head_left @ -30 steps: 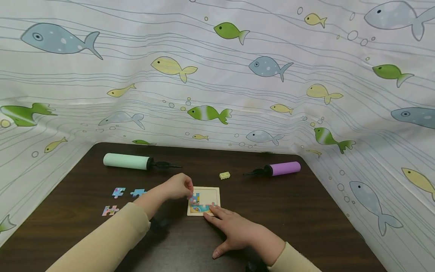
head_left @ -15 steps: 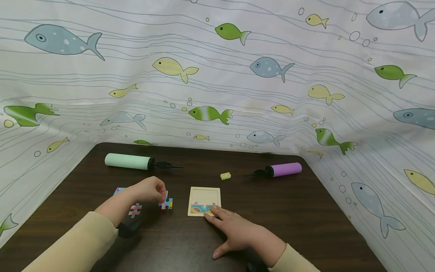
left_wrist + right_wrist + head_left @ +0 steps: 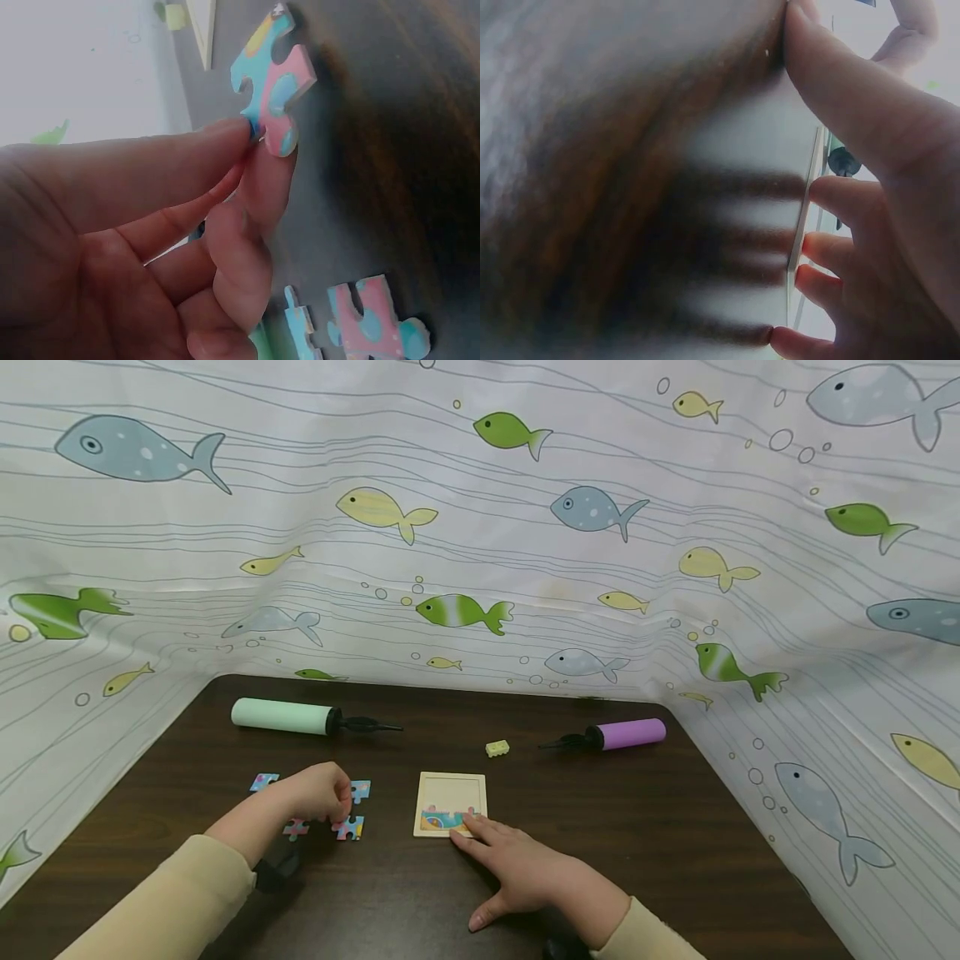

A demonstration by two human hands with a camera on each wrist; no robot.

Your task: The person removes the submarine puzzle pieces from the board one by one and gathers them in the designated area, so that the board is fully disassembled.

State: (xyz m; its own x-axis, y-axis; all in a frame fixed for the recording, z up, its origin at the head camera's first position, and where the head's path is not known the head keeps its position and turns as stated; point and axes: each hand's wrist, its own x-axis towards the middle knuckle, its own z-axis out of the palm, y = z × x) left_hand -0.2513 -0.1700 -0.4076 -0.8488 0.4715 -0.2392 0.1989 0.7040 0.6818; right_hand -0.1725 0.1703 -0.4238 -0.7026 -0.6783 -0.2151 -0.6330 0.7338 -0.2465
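My left hand [image 3: 322,789] is left of the small wooden puzzle tray [image 3: 453,789]. Its thumb and finger pinch a pink and blue puzzle piece [image 3: 274,90] with a yellow patch. Fitted pieces [image 3: 442,820] form a row along the tray's near side, and bare wood shows above them. My right hand [image 3: 517,864] lies with spread fingers, its fingertips on the tray's near right corner. Loose around the left hand are a blue piece [image 3: 361,790], a pink piece [image 3: 296,828] and another blue one [image 3: 263,782], partly covered by the hand or arm.
At the back left of the dark table lies a mint-green hand pump [image 3: 281,716]. A purple hand pump [image 3: 632,734] is at the back right. Between them sits a pale yellow toy block [image 3: 497,748]. A fish-patterned curtain [image 3: 480,543] rises behind the table.
From over the tray, my left hand has carried the pinched piece away to the left, then slightly nearer to me. The tray's upper left is now bare. My right hand has stayed in place.
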